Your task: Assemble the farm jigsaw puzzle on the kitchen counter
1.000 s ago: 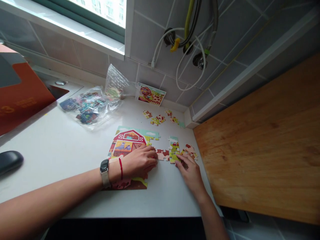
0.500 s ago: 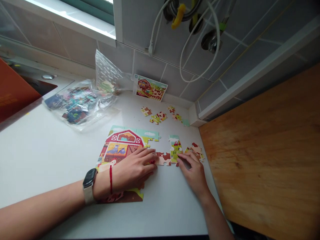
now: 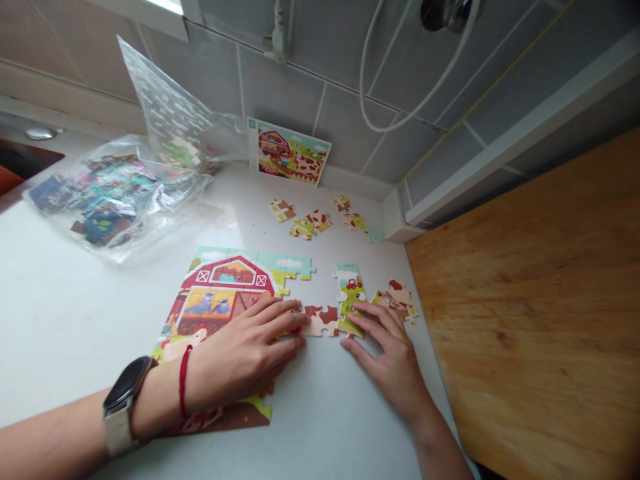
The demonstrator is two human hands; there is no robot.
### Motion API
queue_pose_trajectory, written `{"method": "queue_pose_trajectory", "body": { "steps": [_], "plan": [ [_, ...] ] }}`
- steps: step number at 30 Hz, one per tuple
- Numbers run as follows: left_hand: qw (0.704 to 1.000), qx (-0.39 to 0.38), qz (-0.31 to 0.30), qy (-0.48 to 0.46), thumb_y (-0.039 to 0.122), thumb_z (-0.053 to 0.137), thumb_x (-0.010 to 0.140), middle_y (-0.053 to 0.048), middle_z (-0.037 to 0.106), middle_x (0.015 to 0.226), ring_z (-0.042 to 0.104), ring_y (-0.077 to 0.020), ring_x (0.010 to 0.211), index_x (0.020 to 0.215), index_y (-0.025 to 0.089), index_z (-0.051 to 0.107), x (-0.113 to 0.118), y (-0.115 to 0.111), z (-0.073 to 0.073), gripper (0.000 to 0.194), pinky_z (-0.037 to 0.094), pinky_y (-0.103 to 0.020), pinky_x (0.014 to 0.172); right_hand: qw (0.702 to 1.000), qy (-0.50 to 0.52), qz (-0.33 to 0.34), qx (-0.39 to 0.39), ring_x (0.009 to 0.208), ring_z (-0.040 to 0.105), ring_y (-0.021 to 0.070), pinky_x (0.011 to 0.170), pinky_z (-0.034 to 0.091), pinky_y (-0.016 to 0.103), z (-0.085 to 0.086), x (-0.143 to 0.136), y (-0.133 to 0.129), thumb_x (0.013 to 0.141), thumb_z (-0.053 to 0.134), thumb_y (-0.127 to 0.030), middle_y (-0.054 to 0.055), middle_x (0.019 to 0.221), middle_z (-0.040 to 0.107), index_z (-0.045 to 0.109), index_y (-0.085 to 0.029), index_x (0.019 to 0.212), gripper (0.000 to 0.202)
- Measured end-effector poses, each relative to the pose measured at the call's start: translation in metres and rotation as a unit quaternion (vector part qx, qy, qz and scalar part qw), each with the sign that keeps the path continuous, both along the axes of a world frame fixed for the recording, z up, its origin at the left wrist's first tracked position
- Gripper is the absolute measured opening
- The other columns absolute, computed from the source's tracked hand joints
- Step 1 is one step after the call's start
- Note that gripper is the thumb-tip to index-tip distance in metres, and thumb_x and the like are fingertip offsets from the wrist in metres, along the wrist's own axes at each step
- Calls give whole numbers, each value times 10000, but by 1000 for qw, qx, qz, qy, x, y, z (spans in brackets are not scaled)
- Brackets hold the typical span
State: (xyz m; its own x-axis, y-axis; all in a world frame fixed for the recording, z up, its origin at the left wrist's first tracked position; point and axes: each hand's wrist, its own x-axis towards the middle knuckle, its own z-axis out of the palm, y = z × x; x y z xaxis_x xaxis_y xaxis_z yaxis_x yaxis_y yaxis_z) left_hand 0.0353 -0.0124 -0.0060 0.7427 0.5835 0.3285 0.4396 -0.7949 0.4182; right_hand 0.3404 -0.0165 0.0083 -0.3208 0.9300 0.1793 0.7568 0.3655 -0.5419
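Note:
A partly joined barn jigsaw point(image 3: 235, 270) lies on the white table. My left hand point(image 3: 250, 347) rests flat over its right part, fingertips on a row of brown-and-cream cow pieces point(image 3: 323, 321) that sticks out to the right. At that row's right end stands an upright strip of joined pieces point(image 3: 349, 287) with a red tractor. My right hand point(image 3: 387, 347) touches the strip's lower end, its fingers spread and curved over the edge. Part of the barn picture is hidden beneath my left hand and wrist.
Loose pieces point(image 3: 303, 229) lie behind the jigsaw, and more point(image 3: 399, 293) beside my right hand. A picture card point(image 3: 290, 155) leans on the tiled wall. Clear bags of pieces point(image 3: 115, 200) sit at the back left. A wooden board point(image 3: 540, 300) borders the right side.
The view has moved closer and shifted. My right hand's fingers have spread apart at the strip's lower end. My left hand stays on the jigsaw.

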Motion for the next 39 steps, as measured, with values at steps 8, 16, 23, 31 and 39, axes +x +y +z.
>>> {"method": "queue_pose_trajectory", "body": {
  "steps": [8,16,23,31,39],
  "plan": [
    [1000,1,1,9,167,646,946,-120,643,1425,508,-337,1404,1107,189,691,-1,0,0,168,362,-512,1225,1000,24,17,-10,1218,644,274,1065,565,471,4,2,-2,945,753,-263,75,1297,692,761,-305,1217,276],
    [1000,10,1,7,159,597,969,-118,645,1419,511,-334,1390,1106,184,685,0,1,1,163,395,-514,1191,996,89,2,15,1186,672,250,989,612,409,10,0,-4,913,785,-227,65,1271,676,766,-309,1154,255],
    [1000,18,-4,-9,100,612,913,-127,660,1386,526,-350,1363,1149,171,675,0,2,2,254,441,-513,1131,991,119,14,67,1149,688,225,1004,600,391,16,-15,13,891,826,-252,59,1221,687,760,-301,1124,247],
    [1000,7,5,-30,127,631,940,-113,669,1358,541,-327,1356,1072,183,694,3,2,-2,156,449,-497,1141,988,95,-9,119,1239,659,270,1072,546,455,14,-30,51,950,746,-349,99,1276,708,760,-261,1160,227],
    [999,2,13,-40,133,551,1011,-100,696,1311,575,-294,1322,1094,191,697,5,2,6,178,509,-489,1100,997,19,67,34,1187,677,248,1064,551,453,20,-19,84,995,591,-194,94,1242,758,796,-249,1136,255]
  ]
}}
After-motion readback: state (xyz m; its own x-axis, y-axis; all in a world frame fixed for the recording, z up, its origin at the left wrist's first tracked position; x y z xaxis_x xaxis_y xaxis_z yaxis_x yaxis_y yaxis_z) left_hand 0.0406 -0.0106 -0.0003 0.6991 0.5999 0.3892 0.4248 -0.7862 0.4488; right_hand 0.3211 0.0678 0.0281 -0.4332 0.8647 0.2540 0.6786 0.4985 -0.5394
